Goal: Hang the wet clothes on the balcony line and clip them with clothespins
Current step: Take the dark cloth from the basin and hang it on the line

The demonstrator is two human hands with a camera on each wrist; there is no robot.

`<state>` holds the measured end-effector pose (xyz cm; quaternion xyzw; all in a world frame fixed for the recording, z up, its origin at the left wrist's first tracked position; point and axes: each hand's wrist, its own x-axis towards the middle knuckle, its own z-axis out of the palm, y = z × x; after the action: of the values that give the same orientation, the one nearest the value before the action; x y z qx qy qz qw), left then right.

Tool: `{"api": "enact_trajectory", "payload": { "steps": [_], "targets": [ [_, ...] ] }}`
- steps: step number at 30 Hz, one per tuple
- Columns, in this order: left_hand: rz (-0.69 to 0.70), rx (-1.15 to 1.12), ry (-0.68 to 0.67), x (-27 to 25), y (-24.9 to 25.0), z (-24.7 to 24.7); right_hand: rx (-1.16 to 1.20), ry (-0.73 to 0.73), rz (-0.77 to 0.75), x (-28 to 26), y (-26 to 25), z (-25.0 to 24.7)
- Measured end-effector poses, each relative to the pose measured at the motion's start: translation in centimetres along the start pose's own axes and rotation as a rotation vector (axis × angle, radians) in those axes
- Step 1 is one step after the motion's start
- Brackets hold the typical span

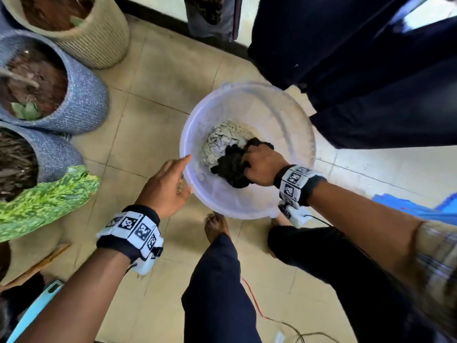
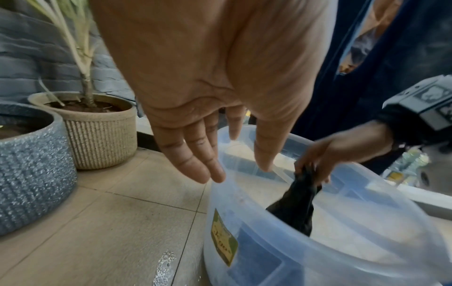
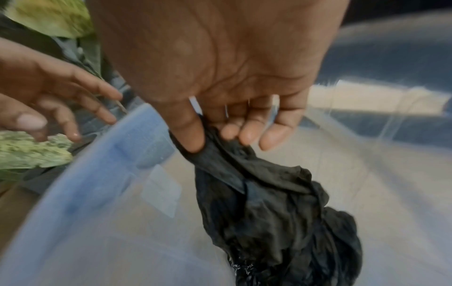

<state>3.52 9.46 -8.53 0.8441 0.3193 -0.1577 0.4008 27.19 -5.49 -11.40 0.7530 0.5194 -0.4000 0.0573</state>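
A translucent white bucket [image 1: 195, 134] stands on the tiled floor. Inside it lie a crumpled pale garment [image 1: 220, 142] and a wet black garment [image 1: 231, 167]. My right hand [image 1: 262, 164] reaches into the bucket and pinches the black garment [image 3: 264, 193] between thumb and fingers, lifting it a little so it hangs in a twisted bunch [image 2: 296, 209]. My left hand [image 1: 168, 184] hovers at the bucket's [image 2: 244, 241] left rim with fingers [image 2: 195, 158] straight and spread, holding nothing. No clothesline or clothespins are in view.
Three plant pots stand at the left: a beige ribbed pot [image 1: 94, 38] and two blue-grey pots [image 1: 81, 95], with a variegated green leaf [image 1: 44, 201] in front. Dark hanging clothes [image 1: 358, 58] fill the upper right. My bare feet [image 1: 217, 226] stand just behind the bucket.
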Motion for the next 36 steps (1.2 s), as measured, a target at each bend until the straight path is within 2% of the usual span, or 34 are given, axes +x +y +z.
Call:
{"api": "enact_trajectory", "payload": {
  "steps": [3,7,11,13,15,17,19,23,27,29,33,36],
  "targets": [
    [0.036,0.023,-0.054,-2.5,2.7,-1.2,0.112,0.200,-0.212,-6.4,-0.1,-2.4],
    [0.097,0.038,-0.113,-4.7,7.6,-2.3,0.442,0.267,-0.175,-15.1,-2.3,-6.8],
    [0.198,0.111,-0.191,-5.7,11.8,-2.4,0.523,0.326,-0.335,-20.9,-4.8,-10.2],
    [0.220,0.153,-0.237,-5.7,13.4,-2.5,0.532,0.394,-0.364,-22.7,-5.6,-11.4],
    [0.249,0.128,-0.205,-5.7,14.9,-2.9,0.590,0.455,-0.375,-23.9,-6.2,-12.3],
    [0.273,0.043,-0.074,-6.1,16.1,-4.1,0.628,0.503,-0.391,-24.4,-6.3,-12.8],
    [0.241,0.061,0.030,-6.5,17.0,-5.8,0.609,0.578,-0.348,-24.6,-5.9,-13.2],
    [0.169,0.193,0.132,-7.1,17.5,-9.9,0.615,0.741,-0.094,-24.5,-4.7,-13.8],
    [0.276,0.225,0.174,-8.0,19.1,-12.5,0.651,0.777,0.075,-24.0,-3.7,-14.6],
    [0.342,0.225,0.216,-8.6,20.5,-13.7,0.656,0.831,0.116,-23.8,-3.4,-15.3],
    [0.354,0.103,0.305,-9.7,23.6,-16.4,0.565,0.977,0.114,-23.8,-3.5,-17.1],
    [0.365,0.061,0.324,-10.5,25.5,-18.4,0.582,1.061,0.104,-23.1,-3.5,-17.3]
  ]
}}
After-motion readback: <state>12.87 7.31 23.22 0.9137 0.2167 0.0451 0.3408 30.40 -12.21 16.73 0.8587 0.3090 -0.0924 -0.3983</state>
